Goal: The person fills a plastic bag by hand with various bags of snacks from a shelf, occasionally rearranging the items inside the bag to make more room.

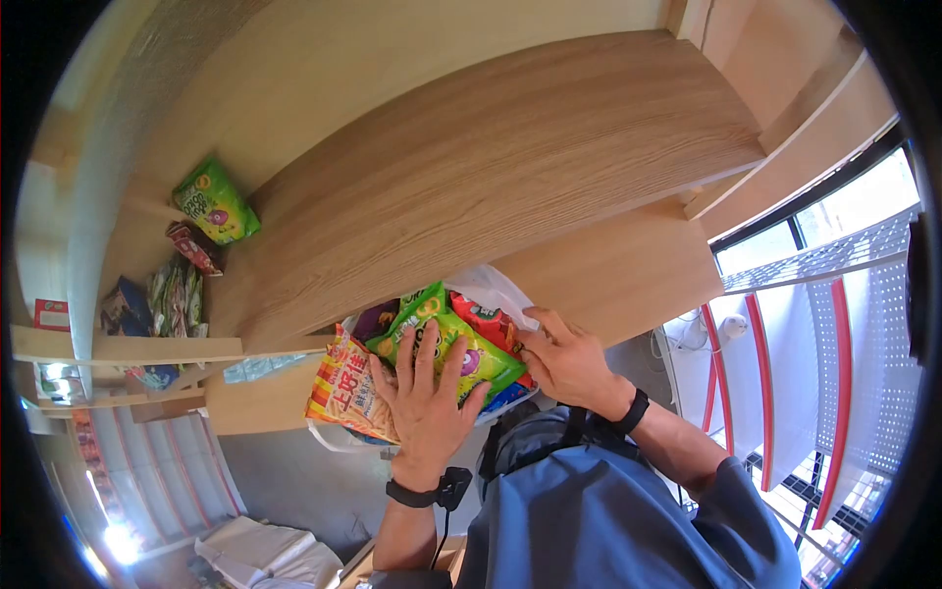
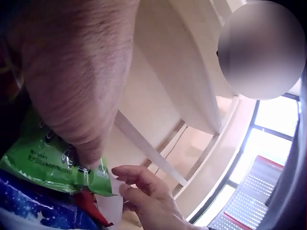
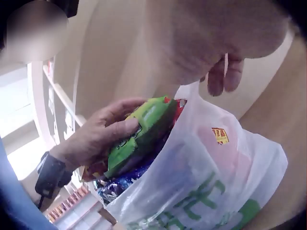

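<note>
While the left hand (image 1: 427, 393) grips a green snack packet (image 1: 471, 358) in the full white plastic bag (image 3: 206, 182) — below the wooden shelf (image 1: 491, 167) — the right hand (image 1: 569, 363) pinches the bag's rim.

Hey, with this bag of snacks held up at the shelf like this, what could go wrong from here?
1. The orange packet juts out of the plastic bag and looks barely held; it might slide out and fall.
2. Only the right-hand grip seems to hold the bag's rim; pulling the green packet with the left-hand grip could tip the overfull bag.
</note>
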A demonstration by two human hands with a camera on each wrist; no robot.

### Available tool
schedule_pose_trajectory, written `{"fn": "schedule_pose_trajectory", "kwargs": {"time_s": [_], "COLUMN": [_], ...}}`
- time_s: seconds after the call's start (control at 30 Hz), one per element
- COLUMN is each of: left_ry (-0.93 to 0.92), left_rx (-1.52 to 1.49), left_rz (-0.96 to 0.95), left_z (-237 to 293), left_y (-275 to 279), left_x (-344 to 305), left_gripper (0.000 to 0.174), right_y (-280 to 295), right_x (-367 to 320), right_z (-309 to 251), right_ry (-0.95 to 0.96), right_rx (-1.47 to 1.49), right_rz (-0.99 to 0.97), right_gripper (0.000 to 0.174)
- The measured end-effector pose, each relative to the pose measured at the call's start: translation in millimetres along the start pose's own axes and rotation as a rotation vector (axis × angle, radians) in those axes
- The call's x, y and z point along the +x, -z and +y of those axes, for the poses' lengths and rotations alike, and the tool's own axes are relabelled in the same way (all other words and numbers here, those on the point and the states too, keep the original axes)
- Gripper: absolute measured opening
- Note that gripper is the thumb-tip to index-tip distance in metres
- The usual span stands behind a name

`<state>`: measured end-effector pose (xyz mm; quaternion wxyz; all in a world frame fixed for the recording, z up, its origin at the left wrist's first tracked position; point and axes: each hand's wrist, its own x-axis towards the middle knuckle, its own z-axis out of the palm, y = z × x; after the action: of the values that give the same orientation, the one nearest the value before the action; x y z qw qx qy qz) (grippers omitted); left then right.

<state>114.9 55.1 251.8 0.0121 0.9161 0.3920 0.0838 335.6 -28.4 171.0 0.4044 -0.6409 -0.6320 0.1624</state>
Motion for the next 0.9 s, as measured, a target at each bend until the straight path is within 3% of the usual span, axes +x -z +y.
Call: {"fn": "schedule_pose_trajectory", "kwargs": {"time_s": [0.1, 0.17, 0.3, 0.6, 0.7, 0.77, 0.8, 0.87, 0.9], "left_ry": [-0.004, -0.026, -0.021, 0.010, 0.019, 0.019, 0.025, 0.029, 0.031], "left_rx": [-0.004, 0.007, -0.021, -0.035, -0.040, -0.041, -0.041, -0.048, -0.049], "left_rz": [-0.009, -0.017, -0.020, -0.002, 0.007, 0.014, 0.013, 0.021, 0.022], "left_z": [-1, -2, -1, -3, -2, -3, -3, -3, -4], "left_y": [-2, -3, -1, -1, 0, 0, 0, 0, 0], "left_x": [-1, -3, -3, -8, -8, -8, -8, -7, -7], "left_gripper": [0.066, 0.065, 0.064, 0.064, 0.065, 0.066, 0.066, 0.066, 0.066], "right_y": [-3, -3, -1, -7, -1, 7, 9, 12, 15], "right_x": [9, 13, 22, 24, 19, 14, 11, 6, 3], "right_z": [3, 6, 6, 15, 11, 8, 9, 12, 15], "right_ry": [0.001, -0.113, -0.147, -0.102, -0.085, -0.099, -0.097, -0.084, -0.082], "right_rx": [-0.235, -0.327, -0.304, -0.379, -0.349, -0.071, -0.070, 0.328, 0.328], "right_rz": [0.000, -0.274, -0.346, -0.543, -0.510, -0.344, -0.349, -0.072, -0.074], "right_gripper": [0.029, 0.037, 0.039, 0.025, 0.017, 0.010, 0.010, 0.013, 0.013]}}
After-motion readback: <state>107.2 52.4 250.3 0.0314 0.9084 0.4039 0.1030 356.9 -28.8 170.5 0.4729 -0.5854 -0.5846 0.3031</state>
